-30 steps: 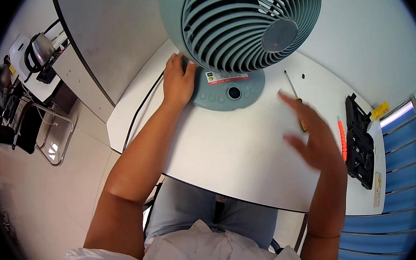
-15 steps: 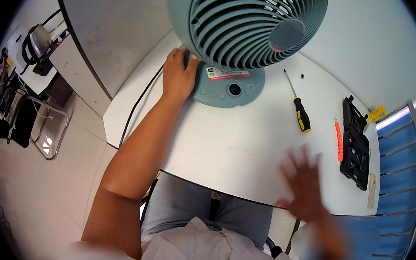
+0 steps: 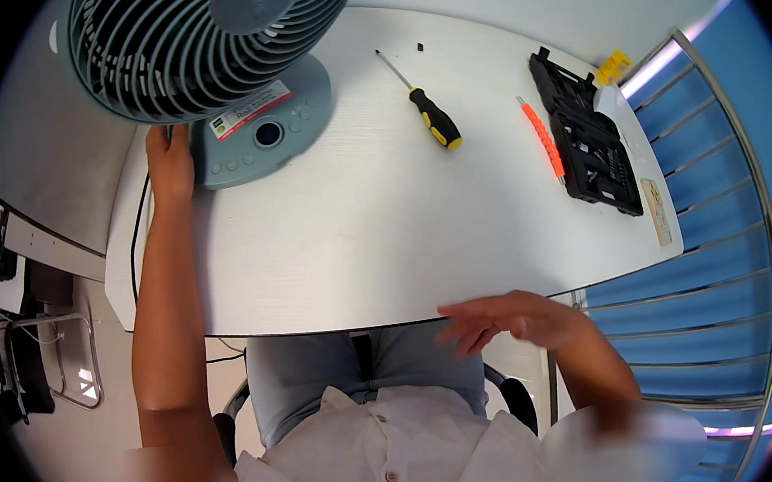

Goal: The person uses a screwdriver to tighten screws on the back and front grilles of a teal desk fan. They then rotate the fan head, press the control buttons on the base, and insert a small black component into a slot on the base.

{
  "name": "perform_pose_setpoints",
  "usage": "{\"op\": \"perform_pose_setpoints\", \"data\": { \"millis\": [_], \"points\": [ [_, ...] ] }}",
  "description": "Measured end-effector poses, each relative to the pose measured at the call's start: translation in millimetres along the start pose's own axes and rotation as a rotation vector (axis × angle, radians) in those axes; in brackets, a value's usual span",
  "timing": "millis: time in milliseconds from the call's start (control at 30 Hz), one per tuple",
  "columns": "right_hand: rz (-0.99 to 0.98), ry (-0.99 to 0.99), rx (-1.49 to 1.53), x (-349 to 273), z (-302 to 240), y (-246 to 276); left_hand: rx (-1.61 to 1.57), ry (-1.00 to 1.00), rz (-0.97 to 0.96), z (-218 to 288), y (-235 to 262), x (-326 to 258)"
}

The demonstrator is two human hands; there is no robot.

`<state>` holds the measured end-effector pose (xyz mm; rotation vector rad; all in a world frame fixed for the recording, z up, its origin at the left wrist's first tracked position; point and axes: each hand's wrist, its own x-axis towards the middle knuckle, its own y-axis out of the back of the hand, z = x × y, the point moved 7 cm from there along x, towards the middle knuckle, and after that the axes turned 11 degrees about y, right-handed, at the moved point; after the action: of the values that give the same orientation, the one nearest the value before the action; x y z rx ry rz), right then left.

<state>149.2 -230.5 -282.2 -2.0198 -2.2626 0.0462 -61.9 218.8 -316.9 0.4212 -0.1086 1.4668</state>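
Observation:
A grey-green desk fan with a spiral grille stands at the left of the white table. Its rounded base has a round dark knob, small buttons and a red-and-white label. My left hand grips the base along its left side; its fingertips are partly hidden under the fan head. Over the table's front edge hovers my right hand, holding nothing, fingers stretched out to the left and slightly blurred. Farther in lies a black-and-yellow screwdriver, its tip pointing away to the left.
An open black tool case holding small bits lies at the right, beside an orange flexible shaft. A small black piece is near the back. A black cable runs down the left side. Metal railing stands beyond the right edge.
The view has turned, so the fan and tools appear farther left. My right hand has swung from palm-down, fingers pointing away, to fingers pointing left. My left hand stays at the fan's base.

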Motion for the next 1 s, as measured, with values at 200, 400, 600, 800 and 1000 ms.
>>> {"op": "perform_pose_setpoints", "data": {
  "millis": [200, 400, 600, 800, 1000],
  "points": [
    [1.087, 0.405, -0.43, -13.4, -60.5, 97.0, 0.129, 0.051, 0.019, 8.4, 2.3, -7.4],
    [0.124, -0.137, 0.396, 34.1, 16.3, -8.9, 0.048, 0.087, -0.025, 1.2, -2.2, -2.3],
    [0.99, 0.596, -0.379, 25.4, -66.1, 78.3, 0.138, 0.088, 0.044, 18.6, 6.2, -14.1],
    [0.427, -0.043, 0.298, 44.1, 23.8, 46.7, 0.109, 0.047, 0.013, 28.5, -7.3, -17.1],
    [1.014, 0.711, -0.435, 28.2, -96.7, 85.9, 0.138, 0.012, 0.04, 8.3, 2.8, -6.5]
  ]
}}
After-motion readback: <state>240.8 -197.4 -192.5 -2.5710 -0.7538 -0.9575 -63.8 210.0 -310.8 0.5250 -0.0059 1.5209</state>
